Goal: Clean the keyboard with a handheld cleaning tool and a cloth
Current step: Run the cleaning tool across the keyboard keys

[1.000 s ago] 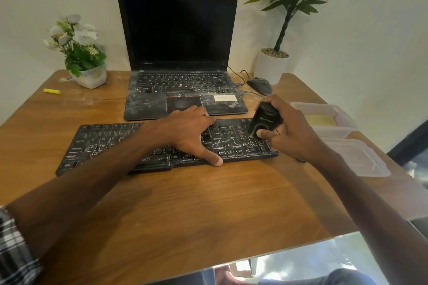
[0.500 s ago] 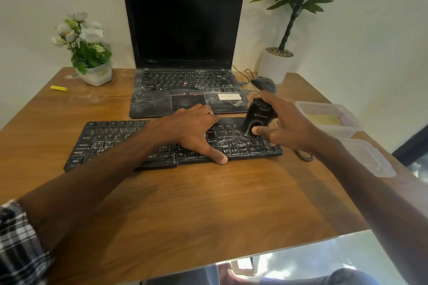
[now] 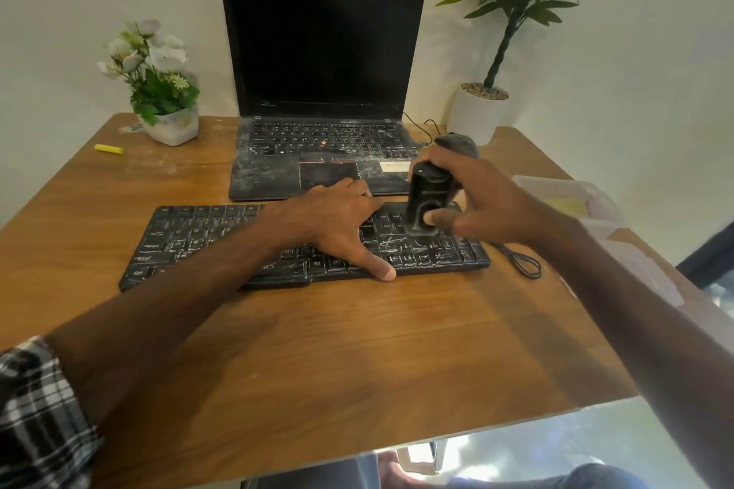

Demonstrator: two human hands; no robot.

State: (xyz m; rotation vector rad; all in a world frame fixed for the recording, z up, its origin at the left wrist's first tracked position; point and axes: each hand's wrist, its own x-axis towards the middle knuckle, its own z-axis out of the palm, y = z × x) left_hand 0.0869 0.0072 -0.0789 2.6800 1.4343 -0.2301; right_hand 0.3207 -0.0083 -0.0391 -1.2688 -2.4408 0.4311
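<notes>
At centre right, the black handheld cleaning tool (image 3: 431, 193) is being gripped upright by the right hand (image 3: 496, 202), its base on the dusty keyboard (image 3: 206, 242), which is being pinned by the flat left hand (image 3: 329, 222). The tool pass seems under way, and a steady leftward sweep is being called for.

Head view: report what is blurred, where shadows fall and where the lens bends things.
In the head view the right hand and the plastic container to its right are smeared; the keyboard is sharper; soft arm shadows lie on the table; the laptop screen shows no glare; the wide lens makes it lean; the floor below is washed out.
</notes>
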